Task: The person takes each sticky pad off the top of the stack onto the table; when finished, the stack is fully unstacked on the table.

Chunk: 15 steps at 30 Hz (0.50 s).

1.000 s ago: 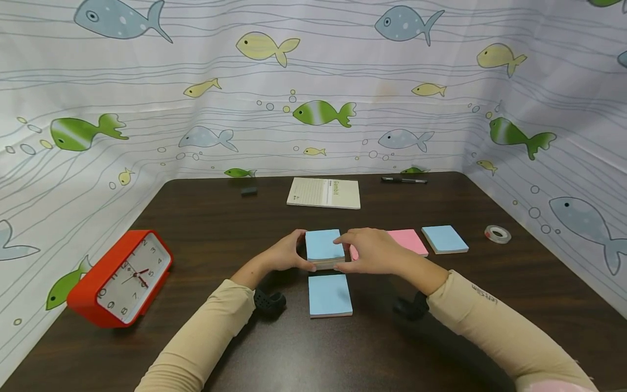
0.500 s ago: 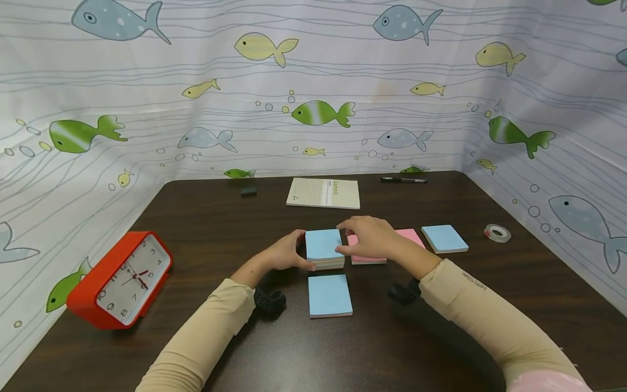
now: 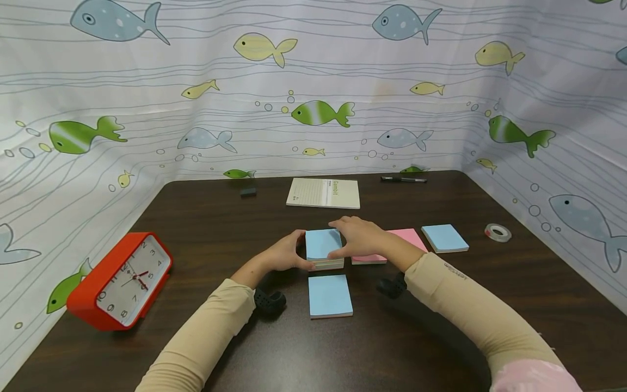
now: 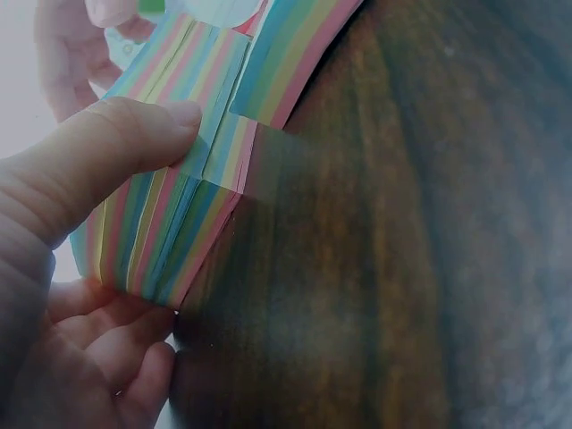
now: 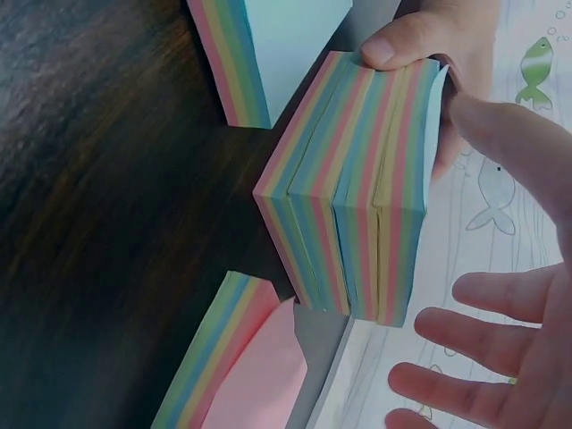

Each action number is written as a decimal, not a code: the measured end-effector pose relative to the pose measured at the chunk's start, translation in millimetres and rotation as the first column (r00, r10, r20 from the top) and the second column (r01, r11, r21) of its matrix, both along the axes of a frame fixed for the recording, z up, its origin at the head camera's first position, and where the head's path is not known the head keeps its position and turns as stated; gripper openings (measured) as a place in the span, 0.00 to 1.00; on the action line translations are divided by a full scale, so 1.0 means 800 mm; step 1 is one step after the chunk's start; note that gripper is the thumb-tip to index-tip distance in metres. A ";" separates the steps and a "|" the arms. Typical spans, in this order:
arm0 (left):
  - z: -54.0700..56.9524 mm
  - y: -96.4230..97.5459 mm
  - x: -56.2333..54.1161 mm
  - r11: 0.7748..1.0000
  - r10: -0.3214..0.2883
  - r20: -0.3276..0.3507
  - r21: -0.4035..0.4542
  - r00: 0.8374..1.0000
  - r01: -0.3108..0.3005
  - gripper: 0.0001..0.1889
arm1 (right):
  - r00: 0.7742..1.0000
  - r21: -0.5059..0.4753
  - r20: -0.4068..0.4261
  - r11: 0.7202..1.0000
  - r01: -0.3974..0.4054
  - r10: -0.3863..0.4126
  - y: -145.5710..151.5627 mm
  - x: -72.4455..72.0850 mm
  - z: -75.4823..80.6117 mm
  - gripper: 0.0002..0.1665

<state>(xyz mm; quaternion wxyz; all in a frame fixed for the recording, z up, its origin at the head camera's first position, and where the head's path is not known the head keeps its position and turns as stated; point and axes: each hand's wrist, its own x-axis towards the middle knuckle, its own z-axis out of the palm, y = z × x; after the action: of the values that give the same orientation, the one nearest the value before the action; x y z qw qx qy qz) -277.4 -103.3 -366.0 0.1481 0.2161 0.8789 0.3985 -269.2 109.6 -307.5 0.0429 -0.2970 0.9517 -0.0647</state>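
Note:
A stack of sticky note pads [image 3: 320, 245] with a blue top stands on the dark table, its sides striped in several colours [image 5: 357, 179]. My left hand [image 3: 286, 253] grips its left side, the thumb [image 4: 147, 134] on the front face and the fingers curled behind. Over the right edge of the stack is my right hand [image 3: 362, 239], fingers spread apart in the right wrist view, its thumb [image 5: 500, 134] right at the top sheet's lifted edge. One blue pad [image 3: 330, 295] lies in front of the stack, and pink pads [image 3: 410, 238] lie to its right, partly covered by my right hand.
Further right are another blue pad [image 3: 444, 238] and a roll of tape [image 3: 497, 233]. A notebook [image 3: 323, 193], a pen [image 3: 404, 179] and a small dark block [image 3: 248, 192] lie at the back. A red clock [image 3: 120, 280] stands at the left.
My right hand first drew back from the stack's right side, then came left over its right edge. My left hand and the pads have stayed in place.

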 end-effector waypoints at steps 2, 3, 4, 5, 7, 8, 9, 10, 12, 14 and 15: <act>0.000 0.000 0.000 1.000 0.000 -0.003 -0.003 1.000 0.000 0.49 | 1.000 0.013 0.011 1.000 -0.007 0.007 -0.003 -0.002 -0.002 0.50; 0.000 0.000 0.000 1.000 0.001 -0.003 -0.007 1.000 -0.001 0.49 | 1.000 0.019 0.015 1.000 -0.010 0.010 -0.004 -0.003 -0.003 0.50; 0.001 0.000 0.000 1.000 0.001 -0.005 -0.012 1.000 -0.001 0.49 | 1.000 0.027 0.018 1.000 -0.011 0.010 -0.005 -0.004 -0.004 0.51; 0.001 0.000 0.000 1.000 0.002 -0.005 -0.014 1.000 -0.002 0.49 | 1.000 0.032 0.022 0.999 -0.013 0.012 -0.006 -0.005 -0.005 0.52; 0.001 0.000 0.000 1.000 0.002 -0.008 -0.013 1.000 -0.003 0.49 | 1.000 0.041 0.029 0.999 -0.012 0.011 -0.007 -0.006 -0.007 0.53; 0.001 0.000 0.000 1.000 0.003 -0.009 -0.012 1.000 -0.003 0.49 | 0.999 0.043 0.035 0.999 -0.009 0.007 -0.008 -0.007 -0.007 0.53; 0.001 0.001 0.001 1.000 0.003 -0.009 -0.010 1.000 -0.003 0.49 | 0.999 0.045 0.040 0.999 -0.007 0.005 -0.008 -0.007 -0.008 0.54; 0.001 0.001 0.001 1.000 0.003 -0.010 -0.005 1.000 -0.003 0.48 | 0.999 0.050 0.042 0.999 -0.005 0.003 -0.008 -0.008 -0.009 0.54; 0.000 0.001 0.001 1.000 0.005 -0.011 0.008 1.000 -0.005 0.47 | 0.999 0.058 0.048 0.998 -0.003 0.000 -0.009 -0.010 -0.011 0.55; 0.000 0.002 0.001 1.000 0.007 -0.010 0.017 1.000 -0.007 0.46 | 0.999 0.065 0.053 0.998 -0.001 -0.002 -0.011 -0.011 -0.013 0.56; 0.000 0.002 0.001 1.000 0.006 -0.011 0.023 1.000 -0.006 0.45 | 0.998 0.069 0.055 0.998 -0.001 -0.003 -0.011 -0.012 -0.014 0.56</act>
<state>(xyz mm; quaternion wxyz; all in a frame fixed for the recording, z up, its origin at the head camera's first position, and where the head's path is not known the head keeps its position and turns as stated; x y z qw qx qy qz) -276.3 -101.7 -366.3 0.1394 0.2175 0.8757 0.4080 -278.8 100.6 -318.6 0.0791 -0.2929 0.9520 -0.0399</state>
